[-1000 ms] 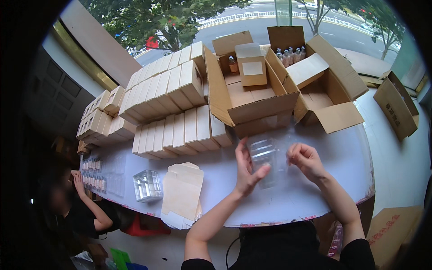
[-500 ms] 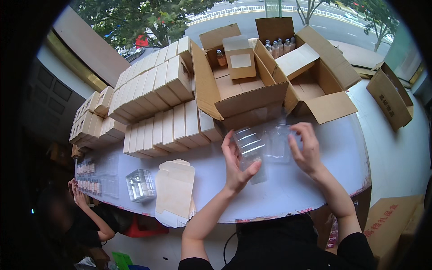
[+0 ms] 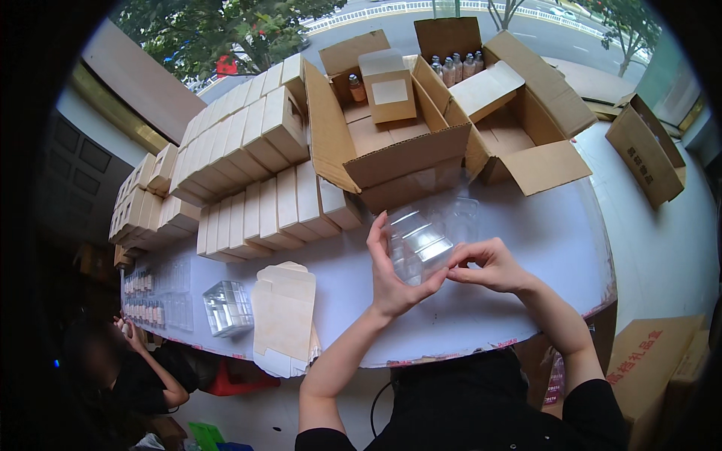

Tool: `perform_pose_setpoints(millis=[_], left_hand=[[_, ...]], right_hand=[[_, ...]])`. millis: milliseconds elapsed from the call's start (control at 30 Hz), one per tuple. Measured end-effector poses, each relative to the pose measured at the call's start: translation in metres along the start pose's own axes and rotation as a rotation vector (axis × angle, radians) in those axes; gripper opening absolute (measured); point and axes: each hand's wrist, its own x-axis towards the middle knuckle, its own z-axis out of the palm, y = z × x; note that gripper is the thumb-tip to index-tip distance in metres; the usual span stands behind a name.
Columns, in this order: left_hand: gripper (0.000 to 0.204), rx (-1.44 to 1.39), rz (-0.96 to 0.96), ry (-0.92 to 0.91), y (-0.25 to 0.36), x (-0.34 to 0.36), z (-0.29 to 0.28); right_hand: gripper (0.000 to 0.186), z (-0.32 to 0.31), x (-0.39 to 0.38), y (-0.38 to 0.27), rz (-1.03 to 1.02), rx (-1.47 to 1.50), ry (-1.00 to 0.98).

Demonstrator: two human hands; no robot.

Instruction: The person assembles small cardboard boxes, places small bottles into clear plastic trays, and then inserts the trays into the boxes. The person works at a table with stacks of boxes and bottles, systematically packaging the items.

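Note:
In my left hand [image 3: 397, 282] is a clear plastic tray [image 3: 421, 239] with moulded ridges, tilted above the table, its left side between thumb and fingers. My right hand [image 3: 492, 267] is closed in a pinch at the tray's near right corner, its fingertips close to my left thumb. Whether it grips the tray's edge or a thin layer of it is hard to make out. Just behind, another clear plastic piece [image 3: 462, 214] lies against the open carton. To the left, a stack of clear trays [image 3: 228, 310] stands beside flat, unfolded cream boxes [image 3: 284, 310].
Rows of cream boxes [image 3: 248, 143] are piled at the far left. Two open cardboard cartons [image 3: 406, 150] at the back hold small bottles [image 3: 457, 69] and boxes. At the left table end, a co-worker's hand [image 3: 134, 336] is near rows of bottles [image 3: 143, 310].
My right hand has come left and nearer, from the clear piece at the right to the held tray's near corner, and its fingers have closed. The left hand keeps its hold.

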Motion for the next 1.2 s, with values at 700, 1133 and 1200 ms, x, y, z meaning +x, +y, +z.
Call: perform_pose_setpoints(millis=[700, 1133, 1200], left_hand=[[0.094, -0.092, -0.333, 0.11, 0.002, 0.014, -0.023], [0.096, -0.337, -0.364, -0.136, 0.005, 0.008, -0.015], [0.096, -0.353, -0.372, -0.155, 0.003, 0.006, -0.016]], right_hand=[[0.037, -0.11, -0.043, -0.054, 0.57, -0.17, 0.4], [0.045, -0.129, -0.054, -0.021, 0.411, -1.277, 0.813], [0.039, -0.089, -0.036, -0.048, 0.439, -1.232, 0.769]])
